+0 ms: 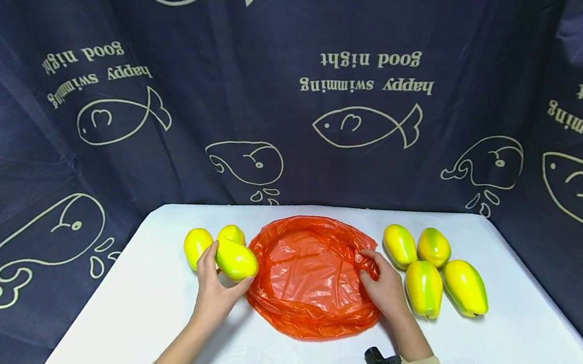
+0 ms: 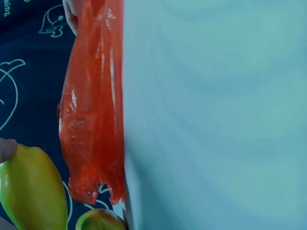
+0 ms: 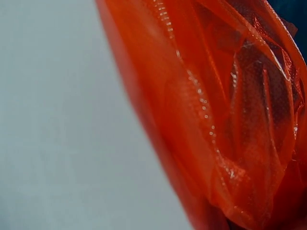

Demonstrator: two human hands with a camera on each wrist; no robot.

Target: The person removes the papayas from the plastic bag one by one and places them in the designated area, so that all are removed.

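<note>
My left hand (image 1: 218, 296) grips a yellow-green papaya (image 1: 237, 260), thumb on one side and fingers on the other. The fruit is held up beside the left rim of a red plastic bag (image 1: 308, 329), which sits wide open on the table. In the left wrist view the held papaya (image 2: 33, 189) shows at lower left, with a fingertip on its top. My right hand (image 1: 387, 287) holds the bag's right rim, fingers hooked over the edge. The right wrist view is filled by the bag's crumpled side (image 3: 192, 115); the hand is hidden there.
Two more papayas, one at far left (image 1: 196, 247) and one behind the held fruit (image 1: 231, 233), lie left of the bag. Several papayas (image 1: 423, 288) lie in a group to its right. Behind the white table (image 1: 134, 308) hangs a dark blue patterned cloth (image 1: 259, 84).
</note>
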